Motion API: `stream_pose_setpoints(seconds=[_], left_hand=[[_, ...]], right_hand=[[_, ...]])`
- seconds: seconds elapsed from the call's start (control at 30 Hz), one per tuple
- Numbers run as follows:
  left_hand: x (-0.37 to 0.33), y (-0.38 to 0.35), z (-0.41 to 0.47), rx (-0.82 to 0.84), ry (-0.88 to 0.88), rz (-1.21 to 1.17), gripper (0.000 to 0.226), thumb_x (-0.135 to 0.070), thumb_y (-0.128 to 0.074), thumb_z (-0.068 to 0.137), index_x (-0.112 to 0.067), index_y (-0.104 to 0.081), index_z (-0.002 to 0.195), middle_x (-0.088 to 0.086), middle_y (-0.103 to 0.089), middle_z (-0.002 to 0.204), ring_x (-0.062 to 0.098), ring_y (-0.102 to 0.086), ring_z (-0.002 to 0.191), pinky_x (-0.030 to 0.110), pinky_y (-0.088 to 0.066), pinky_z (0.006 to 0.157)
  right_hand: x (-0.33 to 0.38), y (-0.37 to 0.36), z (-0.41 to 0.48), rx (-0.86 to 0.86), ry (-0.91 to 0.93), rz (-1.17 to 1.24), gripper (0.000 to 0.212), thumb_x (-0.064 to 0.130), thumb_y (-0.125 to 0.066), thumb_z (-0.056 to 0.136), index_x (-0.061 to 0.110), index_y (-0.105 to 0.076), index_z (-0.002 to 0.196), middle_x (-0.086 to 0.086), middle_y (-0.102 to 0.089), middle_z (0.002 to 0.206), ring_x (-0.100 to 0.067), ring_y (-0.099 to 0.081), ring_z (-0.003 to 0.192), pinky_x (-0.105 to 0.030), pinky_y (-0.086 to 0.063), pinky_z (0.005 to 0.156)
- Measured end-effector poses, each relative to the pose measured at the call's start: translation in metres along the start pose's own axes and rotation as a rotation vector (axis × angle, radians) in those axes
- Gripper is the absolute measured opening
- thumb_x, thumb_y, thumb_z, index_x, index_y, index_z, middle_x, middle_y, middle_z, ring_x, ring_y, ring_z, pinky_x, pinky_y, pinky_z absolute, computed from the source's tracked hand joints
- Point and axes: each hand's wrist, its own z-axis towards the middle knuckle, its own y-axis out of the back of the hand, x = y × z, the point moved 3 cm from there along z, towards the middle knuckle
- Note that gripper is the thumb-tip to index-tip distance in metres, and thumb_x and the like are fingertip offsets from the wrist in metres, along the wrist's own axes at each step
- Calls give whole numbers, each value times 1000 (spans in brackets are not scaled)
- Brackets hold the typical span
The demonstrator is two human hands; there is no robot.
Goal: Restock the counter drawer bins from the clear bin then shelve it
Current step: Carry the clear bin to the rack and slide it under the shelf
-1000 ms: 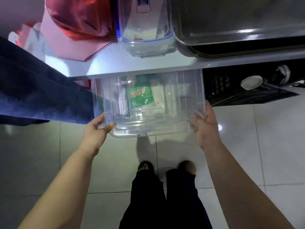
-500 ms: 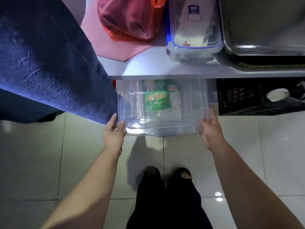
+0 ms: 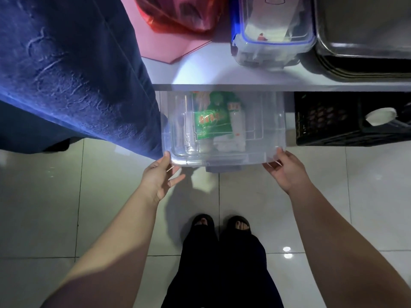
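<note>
I observe the clear bin (image 3: 224, 127) lying partly under the white counter (image 3: 278, 80), its far half tucked beneath the counter's front edge and its near rim projecting toward me over the tiled floor (image 3: 355, 196). I judge this to be the shelving step, with the bin going into the space under the counter; whether it rests on the floor or on a low shelf there I cannot tell. My left hand (image 3: 159, 176) sits at the bin's near-left corner, thumb against the rim and fingers spread loosely below it. My right hand (image 3: 283, 171) sits at the near-right corner, fingertips touching the rim, palm turned up. Neither hand is wrapped around the bin; both read as flat pushing contact, suited to sliding it rather than lifting. The hands take opposite corners, in my judgement, so the bin travels straight between the blue cloth (image 3: 73, 70) hanging just left of it and the black crate (image 3: 329, 123) under the counter to its right. Inside the bin a green packet (image 3: 212, 122) and a white packet (image 3: 236, 121) remain, so it is not emptied. On the counter above sit a red bag (image 3: 178, 14), a blue-rimmed lidded container (image 3: 273, 34) and a metal tray (image 3: 364, 34), none touching the bin.
</note>
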Motion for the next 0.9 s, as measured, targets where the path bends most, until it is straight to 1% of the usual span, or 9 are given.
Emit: stream_pose_setpoints(seconds=[0.1, 0.2, 0.27, 0.33, 0.43, 0.53, 0.63, 0.77, 0.9], left_hand=[[0, -3, -1, -17, -14, -3, 37, -40, -58, 92, -10, -62, 112, 8, -68, 117, 22, -64, 107, 42, -58, 77], [2, -2, -9, -197, -170, 57, 35, -36, -67, 87, -12, -55, 110, 11, -64, 105, 20, -65, 89, 38, -58, 71], [0, 1, -22, -370, -442, 303, 43, -35, -74, 81, -16, -53, 115, 7, -60, 106, 18, -59, 90, 42, -54, 83], [-2, 0, -38, -444, -852, 703, 46, -33, -77, 77, -20, -54, 115, 0, -59, 111, 18, -53, 101, 36, -43, 96], [5, -16, -49, -239, -1276, 1166, 45, -32, -74, 78, -24, -55, 118, -2, -58, 122, 22, -49, 114, 34, -32, 101], [25, -43, -40, -45, -1388, 1518, 64, -30, -73, 74, -20, -50, 132, 7, -51, 138, 31, -40, 127, 48, -28, 108], [47, -62, -20, -63, -1431, 1823, 80, -23, -76, 70, -14, -42, 142, 13, -47, 143, 36, -41, 132, 57, -18, 114], [62, -73, 3, -352, -1620, 1751, 54, -23, -59, 84, -21, -46, 137, 13, -59, 131, 35, -53, 122, 58, -24, 110], [62, -81, 13, -533, -1727, 1597, 44, -22, -63, 84, -27, -54, 126, 8, -66, 121, 27, -43, 119, 51, -27, 101]], right_hand=[[-1, 0, -1, -59, 57, -66, 26, 29, -63, 91, 7, -56, 105, -16, -65, 104, -29, -64, 96, -40, -56, 82], [-5, 0, -12, -226, 189, -330, 39, 43, -66, 85, 22, -53, 115, -4, -63, 113, -20, -64, 97, -37, -56, 85], [-5, -2, -30, -293, 402, -539, 51, 48, -68, 81, 30, -48, 124, 5, -55, 125, -16, -55, 112, -33, -47, 95], [-8, -5, -45, -250, 718, -772, 60, 41, -70, 80, 23, -46, 132, 1, -48, 134, -14, -43, 124, -28, -35, 106], [-19, -20, -58, -36, 1026, -1203, 70, 35, -73, 77, 16, -42, 137, -9, -40, 144, -25, -27, 137, -39, -23, 115], [-36, -38, -57, 92, 1181, -1580, 85, 36, -77, 71, 16, -34, 142, -13, -36, 150, -34, -20, 141, -53, -18, 115], [-50, -43, -40, 39, 1285, -1753, 97, 39, -80, 66, 15, -28, 145, -14, -35, 151, -36, -21, 140, -55, -12, 115], [-66, -41, -14, -60, 1450, -1700, 93, 40, -76, 68, 17, -27, 143, -10, -22, 149, -36, -18, 139, -55, -6, 115], [-71, -52, -4, -222, 1582, -1542, 68, 41, -68, 76, 21, -37, 133, -8, -32, 140, -33, -30, 130, -55, -18, 109]])
